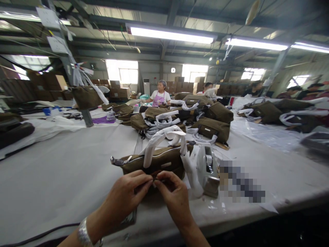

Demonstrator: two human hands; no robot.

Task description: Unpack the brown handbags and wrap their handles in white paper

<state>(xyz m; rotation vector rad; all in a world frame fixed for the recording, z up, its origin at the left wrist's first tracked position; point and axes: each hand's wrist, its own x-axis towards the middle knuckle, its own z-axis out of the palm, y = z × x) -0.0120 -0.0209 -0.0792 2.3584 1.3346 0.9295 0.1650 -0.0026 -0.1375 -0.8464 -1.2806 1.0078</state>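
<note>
Left hand: the left hand (128,188), at lower centre, has thumb and forefinger pinched on a small brown piece (154,174) at the bag's front; too small to tell what it is.
Right hand: the right hand (174,193) meets it from the other side, fingertips pinching at the same spot, probably so that both can work one fine detail.
Olive bag: the olive bag (151,164) sits upright at the centre of the frame, front toward the person, likely so that its face is within reach.
Handles: white wrapping (153,147) covers them, perhaps against scuffs.
Tape dispenser: the tape dispenser (205,171) stands right of the bag, holding a roll, presumably kept close for quick use.
Bag contents: the zip (149,154) looks drawn across the top, so the inside is hidden.
Bag pile: more olive bags (212,130) crowd the surface (77,164) at centre and right of centre; their contents cannot be seen.
Boxes: cardboard boxes (58,82) stack at upper left, contents hidden.
</note>
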